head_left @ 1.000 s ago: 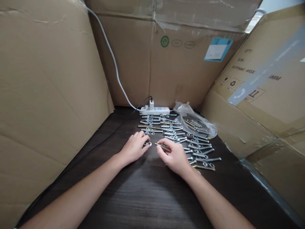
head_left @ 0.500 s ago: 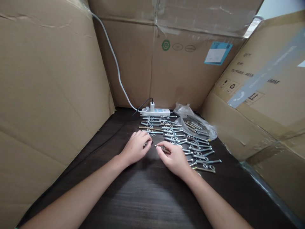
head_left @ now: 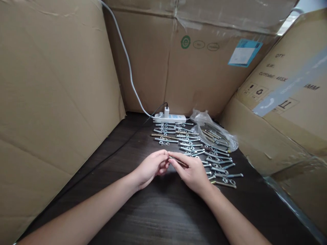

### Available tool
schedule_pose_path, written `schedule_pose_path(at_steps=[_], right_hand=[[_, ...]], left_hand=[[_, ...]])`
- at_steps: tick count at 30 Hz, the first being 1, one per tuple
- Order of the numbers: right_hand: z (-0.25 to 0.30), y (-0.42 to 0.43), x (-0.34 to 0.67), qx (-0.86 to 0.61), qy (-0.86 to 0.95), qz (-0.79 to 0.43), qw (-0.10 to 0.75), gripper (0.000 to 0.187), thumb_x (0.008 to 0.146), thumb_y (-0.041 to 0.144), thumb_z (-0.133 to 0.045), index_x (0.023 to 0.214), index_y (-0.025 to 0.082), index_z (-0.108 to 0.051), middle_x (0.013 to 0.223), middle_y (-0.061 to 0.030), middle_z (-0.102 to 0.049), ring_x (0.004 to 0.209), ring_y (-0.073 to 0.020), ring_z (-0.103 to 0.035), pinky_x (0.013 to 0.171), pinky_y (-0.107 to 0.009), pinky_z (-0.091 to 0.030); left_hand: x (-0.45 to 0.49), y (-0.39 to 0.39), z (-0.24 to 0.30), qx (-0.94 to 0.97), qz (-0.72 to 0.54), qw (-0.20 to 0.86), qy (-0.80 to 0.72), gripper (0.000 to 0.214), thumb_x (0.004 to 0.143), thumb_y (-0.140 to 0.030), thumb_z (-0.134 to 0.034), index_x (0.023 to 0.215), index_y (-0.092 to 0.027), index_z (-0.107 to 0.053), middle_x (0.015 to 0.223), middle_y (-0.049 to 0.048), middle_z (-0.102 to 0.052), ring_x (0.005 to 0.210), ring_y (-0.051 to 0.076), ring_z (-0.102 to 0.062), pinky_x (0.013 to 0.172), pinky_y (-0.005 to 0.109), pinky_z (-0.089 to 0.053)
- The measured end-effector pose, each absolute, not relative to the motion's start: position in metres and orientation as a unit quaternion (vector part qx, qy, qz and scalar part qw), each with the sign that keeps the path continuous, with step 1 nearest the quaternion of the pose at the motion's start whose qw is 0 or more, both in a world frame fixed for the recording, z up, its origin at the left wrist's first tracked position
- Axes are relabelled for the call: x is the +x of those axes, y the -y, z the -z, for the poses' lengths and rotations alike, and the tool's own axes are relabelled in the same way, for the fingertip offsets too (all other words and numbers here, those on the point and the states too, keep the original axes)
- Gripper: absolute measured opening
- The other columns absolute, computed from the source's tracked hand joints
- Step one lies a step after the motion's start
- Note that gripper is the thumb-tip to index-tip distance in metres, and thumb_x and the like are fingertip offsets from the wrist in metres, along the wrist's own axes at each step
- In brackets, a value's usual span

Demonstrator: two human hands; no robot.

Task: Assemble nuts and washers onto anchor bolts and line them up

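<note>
One plastic bag [head_left: 217, 131] near the tabletop's far right edge holds bolts. Right hand [head_left: 192, 172] pinches a bolt [head_left: 178, 161]; left hand [head_left: 150, 166] fingertips pinch its left tip, mid-table. Rows of bolts and washers [head_left: 194, 149] just behind. Dark wood table [head_left: 158, 211], cardboard boxes [head_left: 51, 102] all round, power strip [head_left: 170, 118] at far edge.

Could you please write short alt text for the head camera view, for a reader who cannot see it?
Two bare hands meet over a dark wooden table: the right hand holds a bolt whose tip the left hand touches. Behind them lie rows of bolts and washers, a clear plastic bag and a white power strip, walled in by cardboard boxes.
</note>
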State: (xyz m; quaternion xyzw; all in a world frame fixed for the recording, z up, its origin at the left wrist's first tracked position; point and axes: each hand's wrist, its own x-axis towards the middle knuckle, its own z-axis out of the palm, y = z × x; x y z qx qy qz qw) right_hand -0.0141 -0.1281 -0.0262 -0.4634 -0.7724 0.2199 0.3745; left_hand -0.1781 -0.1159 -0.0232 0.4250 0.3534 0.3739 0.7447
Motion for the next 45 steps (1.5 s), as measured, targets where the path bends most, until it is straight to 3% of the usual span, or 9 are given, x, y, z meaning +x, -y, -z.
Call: schedule_pose_path(at_steps=[13, 22, 29, 39, 45], right_hand=[[0.029, 0.128, -0.016, -0.484, 0.780, -0.185, 0.352, 0.030, 0.088, 0.032, -0.053, 0.113, 0.024, -0.066, 0.089, -0.0025, -0.073, 0.070, -0.0147, -0.067, 0.070, -0.024, -0.051], [0.027, 0.129, -0.019, -0.489, 0.794, -0.158, 0.325, 0.031, 0.088, 0.032, -0.052, 0.116, 0.027, -0.064, 0.083, -0.0002, -0.074, 0.059, -0.0118, -0.063, 0.058, -0.021, -0.045], [0.022, 0.132, -0.019, -0.503, 0.810, -0.136, 0.269, 0.042, 0.087, 0.033, -0.052, 0.127, 0.025, -0.054, 0.076, -0.0004, -0.072, 0.054, -0.0126, -0.061, 0.053, -0.021, -0.040], [0.022, 0.133, -0.019, -0.510, 0.809, -0.135, 0.260, 0.039, 0.087, 0.037, -0.049, 0.123, 0.025, -0.054, 0.059, 0.0029, -0.063, 0.048, -0.0131, -0.055, 0.052, -0.021, -0.037], [0.021, 0.137, -0.023, -0.490, 0.818, -0.159, 0.255, 0.041, 0.086, 0.037, -0.051, 0.125, 0.024, -0.050, 0.058, 0.0038, -0.062, 0.048, -0.0134, -0.055, 0.052, -0.022, -0.037]], left_hand=[[-0.177, 0.120, 0.024, 0.336, -0.352, 0.817, -0.310, 0.018, 0.089, -0.031, -0.045, 0.080, -0.016, -0.045, 0.063, -0.0027, -0.042, 0.047, 0.005, -0.030, 0.047, 0.018, -0.020], [-0.174, 0.122, 0.023, 0.258, -0.319, 0.858, -0.309, 0.032, 0.091, -0.035, -0.035, 0.067, -0.015, -0.041, 0.061, -0.0043, -0.032, 0.045, 0.004, -0.022, 0.044, 0.018, -0.018], [-0.177, 0.119, 0.027, 0.269, -0.352, 0.837, -0.321, 0.017, 0.087, -0.030, -0.042, 0.078, -0.016, -0.045, 0.060, -0.0056, -0.032, 0.045, 0.004, -0.025, 0.045, 0.017, -0.019], [-0.180, 0.113, 0.025, 0.254, -0.396, 0.814, -0.341, 0.018, 0.081, -0.024, -0.046, 0.066, -0.016, -0.038, 0.060, -0.0051, -0.031, 0.045, 0.004, -0.022, 0.043, 0.017, -0.019], [-0.183, 0.116, 0.013, 0.208, -0.475, 0.810, -0.274, 0.002, 0.070, -0.018, -0.042, 0.070, -0.016, -0.041, 0.067, -0.0015, -0.034, 0.056, 0.009, -0.037, 0.049, 0.020, -0.034]])
